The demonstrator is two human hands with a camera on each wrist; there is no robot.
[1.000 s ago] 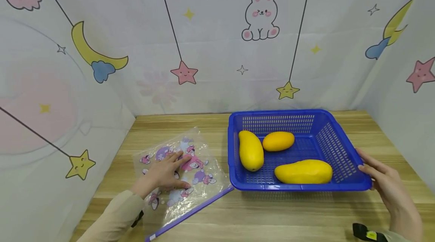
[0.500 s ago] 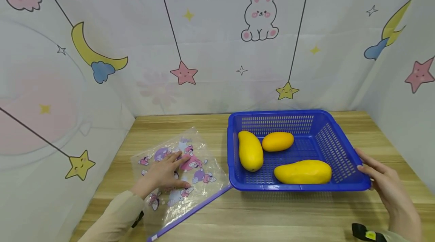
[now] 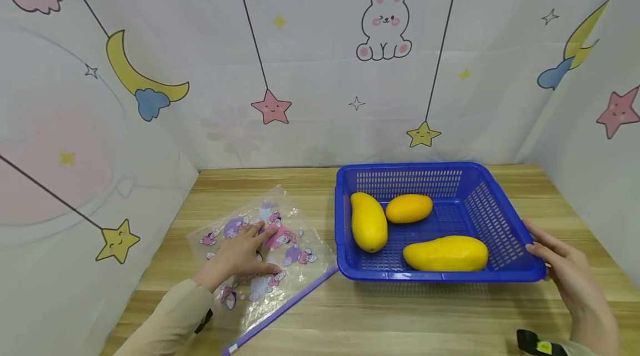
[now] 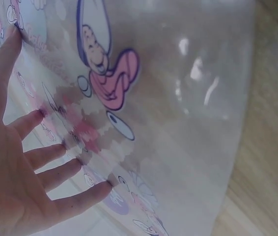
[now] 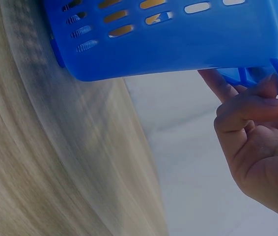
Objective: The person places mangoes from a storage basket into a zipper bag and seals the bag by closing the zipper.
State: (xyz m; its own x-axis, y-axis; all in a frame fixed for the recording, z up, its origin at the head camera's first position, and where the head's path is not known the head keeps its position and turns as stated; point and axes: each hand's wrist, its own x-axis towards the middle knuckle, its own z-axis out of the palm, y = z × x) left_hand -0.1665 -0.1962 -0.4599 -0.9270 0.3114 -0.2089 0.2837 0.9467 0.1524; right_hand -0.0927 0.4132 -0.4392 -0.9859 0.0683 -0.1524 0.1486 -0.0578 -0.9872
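My left hand (image 3: 242, 256) rests on a clear plastic zip bag (image 3: 300, 234) printed with pink and purple cartoon figures. Its fingers are spread over the bag, as the left wrist view also shows. A purple slider strip (image 3: 285, 309) runs along the bag's near edge. At the right, my right hand (image 3: 567, 267) grips the rim of a blue plastic basket (image 3: 440, 276) near its front right corner; fingers curl under the rim in the right wrist view. Inside lie three yellow mangoes: one at the left (image 3: 369, 222), a smaller one (image 3: 409, 209) behind, and one at the front (image 3: 446, 253).
The wooden table (image 3: 400, 322) extends in front of the basket and bag. White cloth walls (image 3: 320, 67) with printed stars, moons and rabbits enclose the back and both sides. The bag's right corner comes up to the basket's front left corner.
Under my left hand the bag has turned slightly counterclockwise, its far corner shifting left and its near strip end shifting right. My right hand and the basket stay in place.
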